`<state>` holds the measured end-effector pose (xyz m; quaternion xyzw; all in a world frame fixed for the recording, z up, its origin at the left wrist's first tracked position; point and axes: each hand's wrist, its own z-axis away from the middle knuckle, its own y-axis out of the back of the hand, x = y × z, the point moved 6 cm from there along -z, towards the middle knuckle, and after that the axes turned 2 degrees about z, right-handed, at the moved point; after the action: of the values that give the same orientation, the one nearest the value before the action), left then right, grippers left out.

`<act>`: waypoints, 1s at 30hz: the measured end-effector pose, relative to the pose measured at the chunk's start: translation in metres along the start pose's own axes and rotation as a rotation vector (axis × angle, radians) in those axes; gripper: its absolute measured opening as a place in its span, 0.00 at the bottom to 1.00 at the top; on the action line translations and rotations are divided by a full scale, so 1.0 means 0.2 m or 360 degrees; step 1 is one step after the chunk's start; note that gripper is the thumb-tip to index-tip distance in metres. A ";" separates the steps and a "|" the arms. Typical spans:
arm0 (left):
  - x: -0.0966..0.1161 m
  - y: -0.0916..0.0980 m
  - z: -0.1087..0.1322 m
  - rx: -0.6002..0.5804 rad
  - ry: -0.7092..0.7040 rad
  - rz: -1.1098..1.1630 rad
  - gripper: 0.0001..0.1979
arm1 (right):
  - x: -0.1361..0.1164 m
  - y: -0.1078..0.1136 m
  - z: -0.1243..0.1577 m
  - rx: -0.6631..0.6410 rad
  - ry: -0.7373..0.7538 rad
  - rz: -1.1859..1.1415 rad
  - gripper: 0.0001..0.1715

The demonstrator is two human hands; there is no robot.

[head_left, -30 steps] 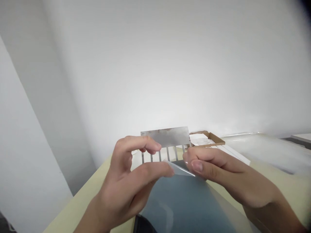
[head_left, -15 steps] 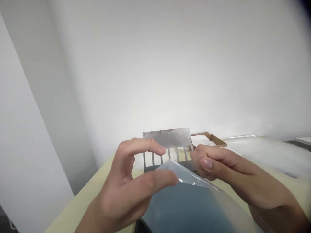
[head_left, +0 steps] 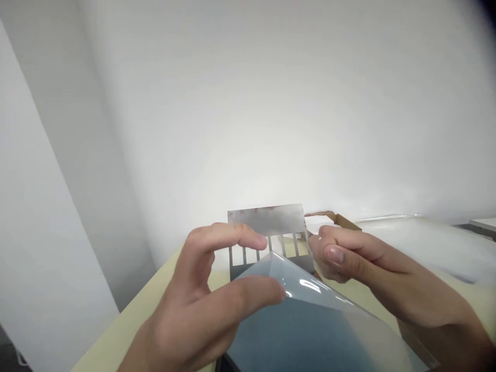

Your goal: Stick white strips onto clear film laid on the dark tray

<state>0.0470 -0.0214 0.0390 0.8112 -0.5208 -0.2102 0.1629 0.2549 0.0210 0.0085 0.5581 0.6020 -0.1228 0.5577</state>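
Film [head_left: 310, 315] corner higher against slotted plate [head_left: 267, 219].

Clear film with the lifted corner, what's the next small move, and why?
Probably draw the clear film gently back toward you with the left hand: its corner stands raised off the dark sheet, right by that thumb.

1 second back only a tiny corner of the clear film [head_left: 310, 299] was lifted between the 2 thumbs. Now a way bigger flap stands up off the dark sheet [head_left: 279, 336], its tip reaching in front of the slotted metal plate [head_left: 267, 219] and catching a bright glare. The right hand [head_left: 360, 263] has slid off to the right and a bit higher, the left hand [head_left: 205, 305] has its thumb sitting lower, so the gap between them got wider.
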 end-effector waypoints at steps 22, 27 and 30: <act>0.01 0.01 0.00 -0.0086 -0.0020 0.0041 0.16 | -0.01 0.06 0.02 0.0104 0.0143 -0.0007 0.24; 0.01 0.01 -0.01 -0.0066 -0.0007 0.0016 0.17 | -0.04 0.09 0.03 0.0164 0.0238 0.0178 0.24; 0.01 0.02 -0.01 -0.0031 0.0015 0.0029 0.18 | -0.04 0.10 0.03 0.0180 0.0249 0.0233 0.25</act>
<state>0.0462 -0.0242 0.0420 0.8058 -0.5253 -0.2099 0.1750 0.2719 0.0187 0.0223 0.6390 0.5934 -0.0714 0.4843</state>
